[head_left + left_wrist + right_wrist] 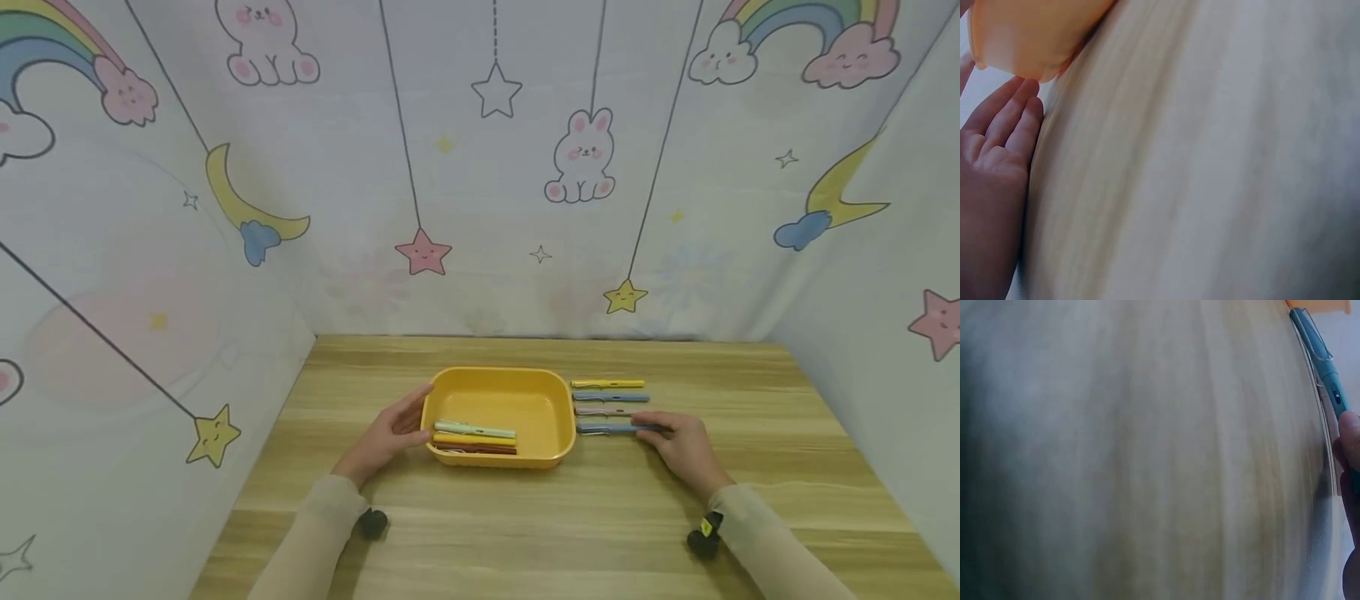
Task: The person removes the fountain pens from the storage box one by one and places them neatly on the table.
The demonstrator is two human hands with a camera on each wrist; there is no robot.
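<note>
Your right hand (686, 446) pinches the right end of the nearest blue pen (611, 427), which lies on the bench (480, 533) just right of the yellow tray (558, 417). Get a firm hold on the barrel before you lift, keep it level, and clear the tray's rim. Your left hand (390, 433) rests with straight fingers against the tray's left wall; keep it there so the tray cannot slide. Inside the tray lie three pens, pale green, yellow and dark red, along the near side. Three more pens wait on the bench beyond the blue one
</note>
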